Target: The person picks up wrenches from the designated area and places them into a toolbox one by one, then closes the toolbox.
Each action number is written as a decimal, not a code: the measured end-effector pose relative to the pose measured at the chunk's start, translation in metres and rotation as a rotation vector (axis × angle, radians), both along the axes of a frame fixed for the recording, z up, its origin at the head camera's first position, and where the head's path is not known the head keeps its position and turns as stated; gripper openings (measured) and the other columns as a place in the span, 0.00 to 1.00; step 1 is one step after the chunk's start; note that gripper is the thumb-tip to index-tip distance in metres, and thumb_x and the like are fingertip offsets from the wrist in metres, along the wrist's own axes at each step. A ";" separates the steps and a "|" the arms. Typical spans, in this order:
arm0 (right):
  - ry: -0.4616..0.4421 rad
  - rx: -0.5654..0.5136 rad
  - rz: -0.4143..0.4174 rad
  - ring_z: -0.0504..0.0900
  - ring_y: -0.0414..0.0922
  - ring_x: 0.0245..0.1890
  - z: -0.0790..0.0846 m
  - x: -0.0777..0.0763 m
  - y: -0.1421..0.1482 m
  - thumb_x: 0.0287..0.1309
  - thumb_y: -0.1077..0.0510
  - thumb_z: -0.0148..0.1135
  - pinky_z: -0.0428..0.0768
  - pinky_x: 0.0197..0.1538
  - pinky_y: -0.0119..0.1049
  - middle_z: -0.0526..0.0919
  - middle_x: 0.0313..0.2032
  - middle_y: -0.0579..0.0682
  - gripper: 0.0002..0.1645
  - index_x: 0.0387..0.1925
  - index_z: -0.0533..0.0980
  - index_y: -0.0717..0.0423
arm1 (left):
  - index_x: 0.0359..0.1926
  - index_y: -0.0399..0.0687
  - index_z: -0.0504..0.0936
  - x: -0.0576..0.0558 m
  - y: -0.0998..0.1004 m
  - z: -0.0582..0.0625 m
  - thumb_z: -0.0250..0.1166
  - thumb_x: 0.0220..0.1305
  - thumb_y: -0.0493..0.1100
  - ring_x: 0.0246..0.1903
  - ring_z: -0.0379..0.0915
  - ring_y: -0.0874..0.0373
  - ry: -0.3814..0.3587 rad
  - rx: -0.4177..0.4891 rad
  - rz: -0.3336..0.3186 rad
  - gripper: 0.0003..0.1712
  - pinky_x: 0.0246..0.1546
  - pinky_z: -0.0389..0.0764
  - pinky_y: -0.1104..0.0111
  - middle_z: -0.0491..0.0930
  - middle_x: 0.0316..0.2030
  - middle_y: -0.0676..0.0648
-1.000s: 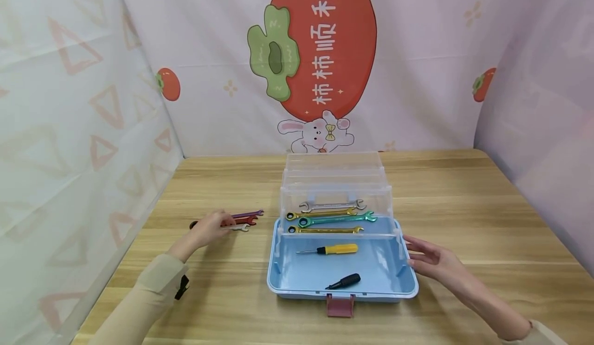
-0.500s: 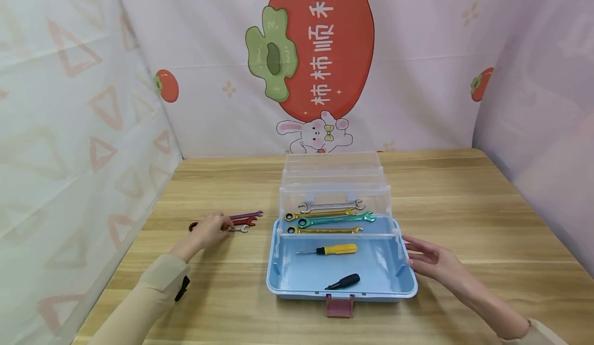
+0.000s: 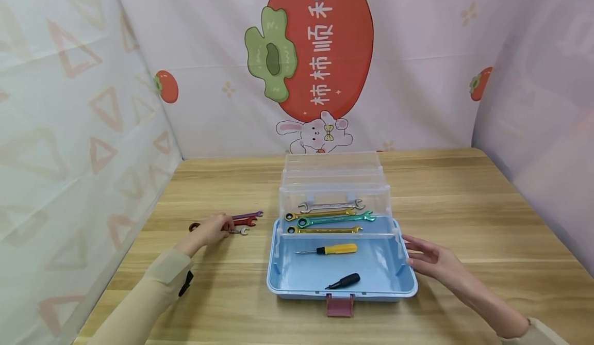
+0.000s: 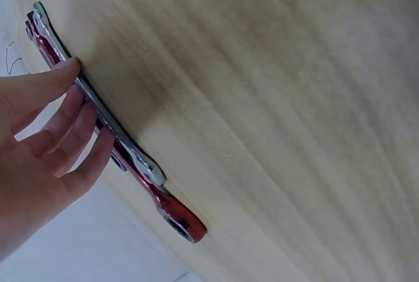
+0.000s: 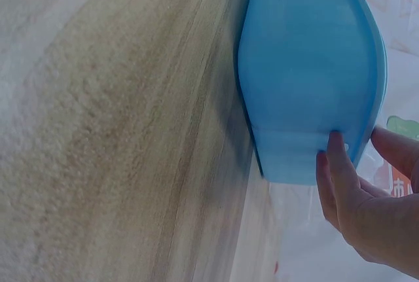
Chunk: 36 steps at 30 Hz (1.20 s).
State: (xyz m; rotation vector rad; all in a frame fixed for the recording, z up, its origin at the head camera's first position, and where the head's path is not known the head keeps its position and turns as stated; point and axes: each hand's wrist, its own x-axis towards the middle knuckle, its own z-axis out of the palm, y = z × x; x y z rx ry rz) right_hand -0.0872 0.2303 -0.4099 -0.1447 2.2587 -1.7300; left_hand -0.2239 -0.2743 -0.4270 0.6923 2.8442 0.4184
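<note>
"What does the left hand [image 3: 214, 229] have?"
"It pinches a silver wrench [image 3: 241, 231] on the table [image 3: 223, 288], beside a red wrench [image 3: 244, 222] and a purple wrench [image 3: 248, 214]. Those three remain outside the blue toolbox [image 3: 301, 295]."
"And inside?"
"Four wrenches [image 3: 335, 219], a yellow screwdriver [image 3: 341, 249], a black screwdriver [image 3: 348, 281]: seemingly over half in. The right hand [image 3: 433, 260], fingers loose, touches the right end."
"Any change?"
"Slight: the silver wrench's visible end sits nearer the person than a second ago."

Silver wrench [image 4: 101, 107] nudged slightly from red wrench [image 3: 243, 222]; left cuff [image 3: 169, 270] edged right.
</note>
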 end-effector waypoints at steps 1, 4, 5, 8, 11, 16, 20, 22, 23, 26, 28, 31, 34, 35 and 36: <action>0.003 -0.001 0.003 0.73 0.28 0.44 0.000 0.000 0.000 0.55 0.57 0.57 0.74 0.45 0.30 0.61 0.57 0.72 0.38 0.63 0.53 0.67 | 0.29 0.42 0.77 -0.001 0.000 0.000 0.63 0.48 0.28 0.25 0.65 0.58 -0.008 -0.005 -0.012 0.08 0.26 0.69 0.67 0.71 0.26 0.49; 0.006 -0.008 0.003 0.73 0.27 0.44 0.000 0.000 0.000 0.55 0.58 0.57 0.74 0.44 0.29 0.61 0.56 0.72 0.38 0.63 0.53 0.67 | 0.29 0.42 0.75 -0.003 -0.001 0.000 0.62 0.48 0.27 0.26 0.64 0.58 -0.036 -0.017 -0.046 0.09 0.27 0.69 0.66 0.69 0.26 0.48; 0.006 -0.008 0.004 0.73 0.27 0.44 0.000 0.000 -0.001 0.55 0.58 0.57 0.74 0.44 0.29 0.61 0.56 0.72 0.38 0.63 0.53 0.67 | 0.29 0.42 0.74 -0.004 -0.001 0.000 0.62 0.49 0.27 0.26 0.63 0.58 -0.045 -0.022 -0.057 0.09 0.27 0.69 0.66 0.69 0.26 0.48; 0.001 0.003 0.001 0.74 0.31 0.45 0.000 0.000 0.000 0.55 0.57 0.57 0.75 0.44 0.31 0.61 0.57 0.72 0.38 0.63 0.53 0.67 | 0.29 0.43 0.74 -0.006 -0.001 0.001 0.61 0.49 0.27 0.25 0.62 0.58 -0.076 -0.024 -0.081 0.09 0.27 0.67 0.67 0.67 0.26 0.48; -0.008 0.025 -0.005 0.74 0.41 0.49 0.001 0.000 0.000 0.55 0.56 0.57 0.76 0.45 0.34 0.61 0.57 0.72 0.38 0.63 0.54 0.66 | 0.28 0.42 0.74 -0.006 -0.001 0.002 0.61 0.49 0.26 0.25 0.61 0.58 -0.101 -0.024 -0.096 0.09 0.26 0.66 0.68 0.66 0.26 0.48; -0.019 0.046 -0.011 0.72 0.53 0.52 0.003 0.000 0.000 0.54 0.55 0.58 0.76 0.44 0.36 0.61 0.57 0.71 0.39 0.63 0.54 0.65 | 0.29 0.42 0.73 -0.007 -0.002 0.003 0.60 0.49 0.25 0.26 0.61 0.58 -0.122 -0.015 -0.107 0.09 0.27 0.66 0.68 0.66 0.26 0.48; -0.018 0.052 -0.011 0.72 0.53 0.52 0.003 -0.001 0.000 0.55 0.55 0.58 0.76 0.45 0.36 0.61 0.57 0.71 0.39 0.63 0.54 0.65 | 0.29 0.42 0.73 -0.008 -0.004 0.003 0.60 0.49 0.25 0.26 0.61 0.59 -0.117 0.008 -0.115 0.10 0.27 0.66 0.68 0.66 0.26 0.49; -0.016 0.054 -0.013 0.71 0.54 0.52 0.003 -0.001 0.000 0.55 0.55 0.57 0.76 0.45 0.36 0.61 0.57 0.71 0.38 0.63 0.54 0.65 | 0.29 0.43 0.72 -0.008 -0.005 0.002 0.60 0.49 0.26 0.26 0.61 0.59 -0.118 0.023 -0.112 0.10 0.27 0.66 0.68 0.66 0.26 0.49; -0.018 0.052 -0.013 0.71 0.54 0.52 0.003 -0.001 0.000 0.55 0.55 0.57 0.76 0.45 0.36 0.61 0.57 0.71 0.38 0.63 0.54 0.65 | 0.29 0.43 0.72 -0.008 -0.006 0.001 0.61 0.49 0.26 0.26 0.61 0.59 -0.116 0.031 -0.117 0.10 0.27 0.67 0.68 0.67 0.26 0.49; -0.027 0.050 -0.016 0.71 0.54 0.53 0.004 -0.001 0.000 0.55 0.55 0.57 0.76 0.45 0.36 0.61 0.57 0.70 0.39 0.63 0.53 0.64 | 0.29 0.42 0.72 -0.008 -0.008 -0.001 0.61 0.49 0.25 0.25 0.62 0.60 -0.112 0.056 -0.120 0.10 0.26 0.67 0.69 0.68 0.25 0.50; -0.028 0.046 -0.016 0.71 0.53 0.52 0.004 -0.001 0.000 0.55 0.55 0.57 0.76 0.45 0.36 0.61 0.57 0.70 0.39 0.63 0.54 0.64 | 0.28 0.42 0.72 -0.008 -0.010 -0.002 0.61 0.48 0.25 0.25 0.62 0.60 -0.110 0.080 -0.129 0.10 0.25 0.67 0.70 0.69 0.24 0.50; -0.023 0.036 -0.010 0.72 0.50 0.51 0.003 -0.001 0.000 0.55 0.56 0.57 0.76 0.45 0.36 0.61 0.57 0.71 0.38 0.63 0.54 0.65 | 0.27 0.41 0.73 -0.007 -0.011 -0.002 0.61 0.47 0.24 0.24 0.63 0.61 -0.114 0.108 -0.129 0.10 0.24 0.68 0.70 0.70 0.23 0.49; -0.016 0.027 -0.006 0.74 0.46 0.50 0.003 0.000 0.000 0.55 0.56 0.57 0.76 0.45 0.35 0.61 0.57 0.71 0.39 0.63 0.53 0.66 | 0.26 0.42 0.73 -0.006 -0.011 -0.001 0.62 0.45 0.24 0.23 0.63 0.61 -0.131 0.132 -0.116 0.11 0.24 0.68 0.70 0.71 0.22 0.49; -0.016 0.026 -0.007 0.74 0.46 0.50 0.003 0.000 0.000 0.55 0.56 0.57 0.76 0.45 0.35 0.61 0.57 0.71 0.39 0.63 0.53 0.66 | 0.26 0.42 0.73 -0.006 -0.011 0.000 0.63 0.45 0.24 0.23 0.63 0.61 -0.135 0.135 -0.105 0.11 0.24 0.68 0.70 0.71 0.22 0.50; -0.016 0.026 -0.008 0.74 0.45 0.50 0.004 0.000 0.000 0.55 0.56 0.57 0.76 0.45 0.35 0.61 0.57 0.71 0.39 0.63 0.53 0.66 | 0.25 0.42 0.73 -0.006 -0.011 0.001 0.63 0.45 0.25 0.23 0.63 0.61 -0.136 0.140 -0.103 0.11 0.24 0.68 0.70 0.71 0.22 0.50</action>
